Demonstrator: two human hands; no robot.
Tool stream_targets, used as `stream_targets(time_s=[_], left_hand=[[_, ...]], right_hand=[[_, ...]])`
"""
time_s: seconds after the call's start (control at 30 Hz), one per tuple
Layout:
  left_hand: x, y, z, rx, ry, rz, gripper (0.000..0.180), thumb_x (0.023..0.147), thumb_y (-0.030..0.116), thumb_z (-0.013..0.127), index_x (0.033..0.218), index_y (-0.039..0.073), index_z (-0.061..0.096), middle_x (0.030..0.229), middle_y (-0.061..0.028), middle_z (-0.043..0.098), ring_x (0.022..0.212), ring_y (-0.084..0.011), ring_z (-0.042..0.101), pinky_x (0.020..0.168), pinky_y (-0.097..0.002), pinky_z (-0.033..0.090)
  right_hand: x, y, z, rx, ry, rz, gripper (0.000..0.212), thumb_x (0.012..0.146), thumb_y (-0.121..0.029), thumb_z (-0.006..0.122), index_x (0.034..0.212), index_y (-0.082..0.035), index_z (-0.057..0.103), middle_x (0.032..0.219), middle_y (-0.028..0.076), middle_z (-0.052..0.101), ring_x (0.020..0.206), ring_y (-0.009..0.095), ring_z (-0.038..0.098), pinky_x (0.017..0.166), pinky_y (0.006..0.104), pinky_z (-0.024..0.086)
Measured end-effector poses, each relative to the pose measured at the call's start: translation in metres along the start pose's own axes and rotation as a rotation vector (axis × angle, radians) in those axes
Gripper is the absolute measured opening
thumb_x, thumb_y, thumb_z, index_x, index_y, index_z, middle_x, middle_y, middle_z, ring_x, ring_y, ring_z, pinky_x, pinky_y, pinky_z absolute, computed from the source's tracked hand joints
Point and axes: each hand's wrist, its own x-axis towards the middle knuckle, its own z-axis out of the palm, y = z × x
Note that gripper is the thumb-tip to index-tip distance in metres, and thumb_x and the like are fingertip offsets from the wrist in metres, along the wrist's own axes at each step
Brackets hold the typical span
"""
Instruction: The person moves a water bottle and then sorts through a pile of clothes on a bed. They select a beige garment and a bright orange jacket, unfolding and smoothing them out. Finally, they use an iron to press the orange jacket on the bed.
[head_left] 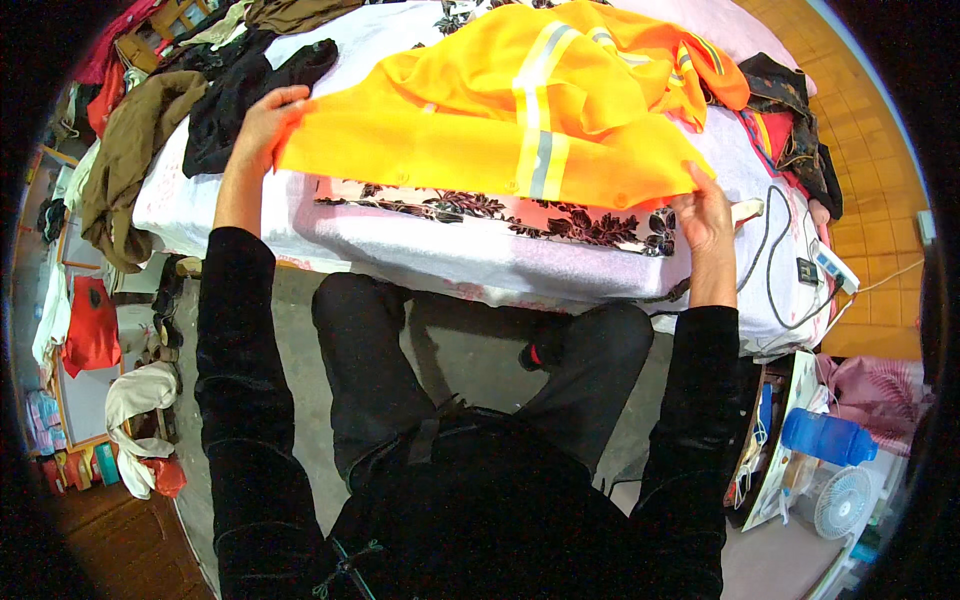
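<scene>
An orange-yellow high-visibility jacket (pixel 450 120) with silver reflective bands lies spread over the bed (pixel 400 250). My left hand (pixel 272 125) grips its left corner, thumb and fingers closed on the cloth. At the opposite end my right hand (pixel 703 210) pinches the near right corner. Between the two hands the buttoned front edge runs almost straight, pulled toward me. Beneath it shows part of a white, pink and black floral cloth (pixel 590 225). The jacket's far portion is bunched up in loose folds.
Dark clothes (pixel 225 120) and a brown garment (pixel 140 150) lie at the bed's left. On the right are a black cable (pixel 768 270), a white power strip (pixel 836 268) and a dark patterned garment (pixel 785 105). A blue bottle (pixel 828 437) and small fan (pixel 842 502) stand lower right.
</scene>
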Motion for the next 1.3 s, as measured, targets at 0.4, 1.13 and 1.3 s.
stream_targets(time_s=[0.4,1.13,1.3], left_hand=[[-0.005,-0.023,0.005,0.171,0.136,-0.053,0.024,0.091,0.008,0.065,0.115,0.005,0.066,0.102,-0.0072,0.069,0.082,-0.0152,0.065,0.071,-0.0295,0.055],[-0.045,-0.062,0.0,0.687,0.161,0.092,0.024,0.077,0.021,0.076,0.1,0.015,0.073,0.069,-0.0097,0.069,0.064,-0.0194,0.067,0.063,-0.0327,0.052],[-0.032,-0.047,-0.021,0.654,0.169,0.059,0.033,0.075,0.017,0.076,0.108,0.014,0.071,0.07,-0.0065,0.069,0.064,-0.0143,0.067,0.063,-0.0304,0.051]], right_hand=[[0.005,0.026,0.017,-0.239,0.181,-0.05,0.024,0.091,-0.009,0.066,0.114,-0.003,0.061,0.104,0.008,0.069,0.076,0.016,0.066,0.065,0.0311,0.056],[-0.046,0.055,0.03,-0.454,0.327,-0.126,0.033,0.087,-0.004,0.066,0.118,-0.005,0.058,0.093,0.005,0.069,0.058,0.012,0.063,0.041,0.0224,0.045],[-0.047,0.018,0.049,-0.417,0.14,-0.195,0.028,0.089,-0.008,0.067,0.115,-0.006,0.058,0.097,0.004,0.069,0.06,0.01,0.06,0.05,0.0226,0.045]])
